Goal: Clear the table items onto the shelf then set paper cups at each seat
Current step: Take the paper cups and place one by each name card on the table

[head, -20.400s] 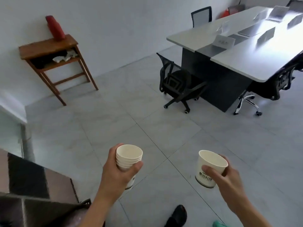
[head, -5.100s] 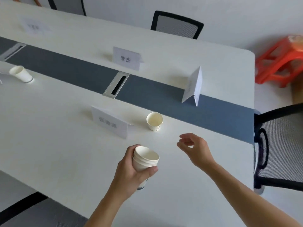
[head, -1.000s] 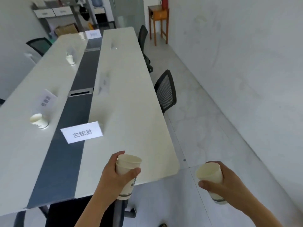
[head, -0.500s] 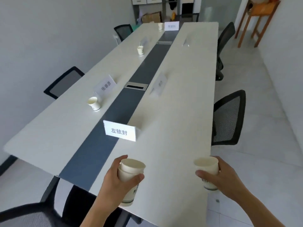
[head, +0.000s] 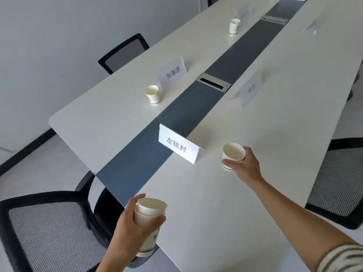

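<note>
My left hand [head: 129, 230] grips a short stack of white paper cups [head: 149, 218] over the near end of the long white table [head: 225, 203]. My right hand [head: 246, 166] holds a single paper cup [head: 232, 154] upright, low over the table just right of the nearest name card [head: 178, 146]. Whether its base touches the tabletop I cannot tell. One cup [head: 152, 94] stands beside a second name card [head: 172, 72] on the left side. Another cup [head: 234, 26] stands farther up that side.
A dark grey strip [head: 167, 134] with a metal cable slot [head: 213, 85] runs down the table's middle. More name cards [head: 248, 91] stand on the right half. Black mesh chairs sit at near left [head: 45, 230], far left [head: 125, 52] and right [head: 337, 185].
I have stepped closer to the table's end and look down more. My right hand has carried its cup forward and left, over the table beside the nearest name card. The left hand keeps its stack.
</note>
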A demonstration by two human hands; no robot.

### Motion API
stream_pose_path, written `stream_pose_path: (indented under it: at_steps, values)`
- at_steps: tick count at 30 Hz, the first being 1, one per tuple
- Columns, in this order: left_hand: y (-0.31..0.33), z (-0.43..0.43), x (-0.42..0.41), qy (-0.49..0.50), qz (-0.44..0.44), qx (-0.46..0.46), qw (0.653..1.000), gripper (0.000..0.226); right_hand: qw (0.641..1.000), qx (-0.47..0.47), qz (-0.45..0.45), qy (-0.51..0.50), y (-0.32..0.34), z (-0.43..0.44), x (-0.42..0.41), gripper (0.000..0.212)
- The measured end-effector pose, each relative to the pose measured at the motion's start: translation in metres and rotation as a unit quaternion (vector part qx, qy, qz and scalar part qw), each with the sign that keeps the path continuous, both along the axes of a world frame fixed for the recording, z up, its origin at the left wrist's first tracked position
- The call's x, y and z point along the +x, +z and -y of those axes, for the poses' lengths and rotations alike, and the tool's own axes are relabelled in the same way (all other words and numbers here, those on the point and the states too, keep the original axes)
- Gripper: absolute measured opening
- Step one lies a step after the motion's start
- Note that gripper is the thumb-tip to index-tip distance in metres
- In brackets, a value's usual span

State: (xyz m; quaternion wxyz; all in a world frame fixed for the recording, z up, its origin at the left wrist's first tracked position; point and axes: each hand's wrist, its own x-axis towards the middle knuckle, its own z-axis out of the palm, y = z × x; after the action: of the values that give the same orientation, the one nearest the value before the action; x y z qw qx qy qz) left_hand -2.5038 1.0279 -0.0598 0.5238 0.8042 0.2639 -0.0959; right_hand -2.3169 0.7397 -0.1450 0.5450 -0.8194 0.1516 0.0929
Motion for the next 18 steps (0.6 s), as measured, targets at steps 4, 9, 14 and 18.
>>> stream_pose_path:
  at_steps: [4,9,14,18]
  values:
    - [-0.022,-0.013,0.031,-0.002,-0.028,-0.02,0.999,0.076,0.999,-0.036,0.002,-0.017,-0.025,-0.019,0.037,0.067]
    - [-0.042,-0.025,0.072,-0.033,-0.054,-0.033,0.997,0.066,0.996,-0.083,-0.021,-0.037,-0.057,-0.03,0.043,0.07]
    - [-0.047,-0.023,0.097,-0.064,-0.055,-0.031,0.996,0.066,0.994,-0.098,-0.032,-0.036,-0.063,-0.032,0.039,0.071]
    - [-0.041,-0.01,0.108,-0.103,-0.051,-0.04,0.993,0.078,0.993,-0.105,-0.054,0.006,-0.061,-0.022,0.038,0.079]
